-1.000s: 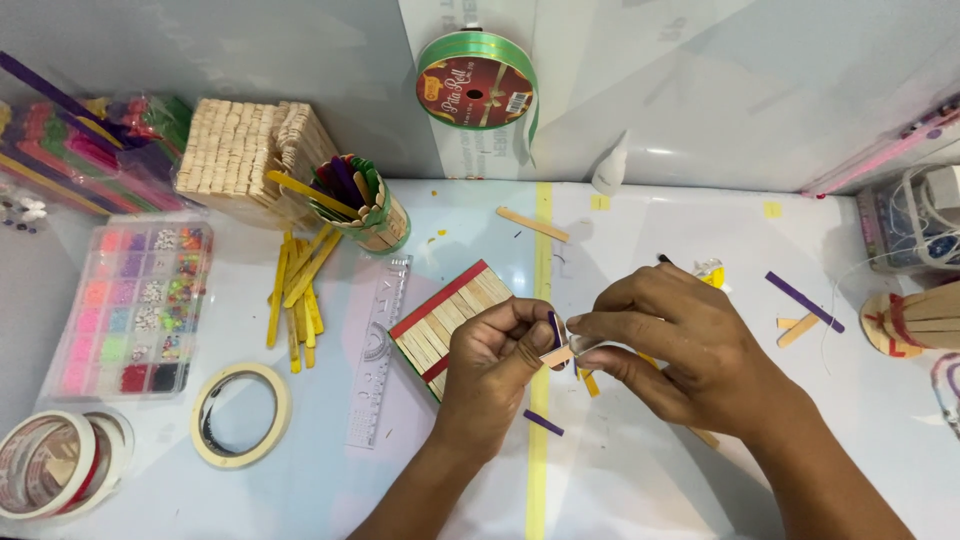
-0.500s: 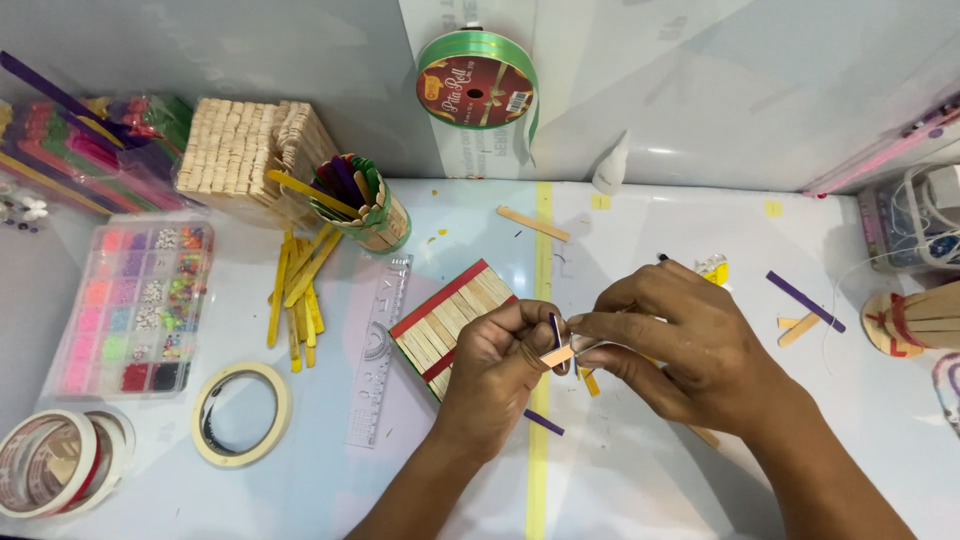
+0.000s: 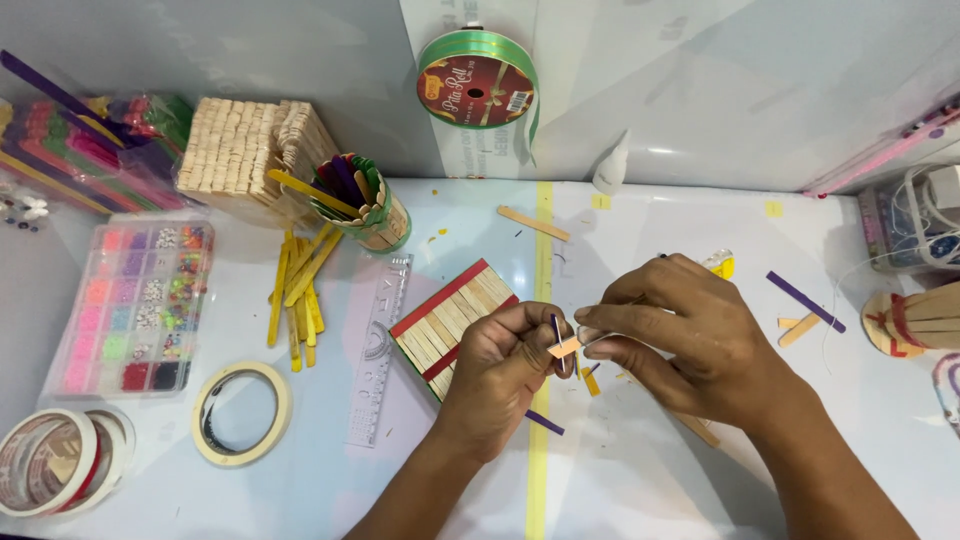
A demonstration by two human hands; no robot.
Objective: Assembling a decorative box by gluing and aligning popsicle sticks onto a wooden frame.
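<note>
Left hand (image 3: 500, 365) pinches short orange stick piece (image 3: 563, 347) just right of stick panel (image 3: 452, 320), covering panel's lower corner. Right hand (image 3: 680, 335) grips small tool, mostly hidden under curled fingers, meeting piece from right.

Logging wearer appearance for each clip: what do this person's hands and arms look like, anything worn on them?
Both the left hand and the right hand are bare: no gloves, rings, watch or bracelets show. Both forearms are uncovered to the bottom edge of the picture, with no sleeve in view. The fingernails look short and unpainted. No marks or bandages can be made out.
</note>
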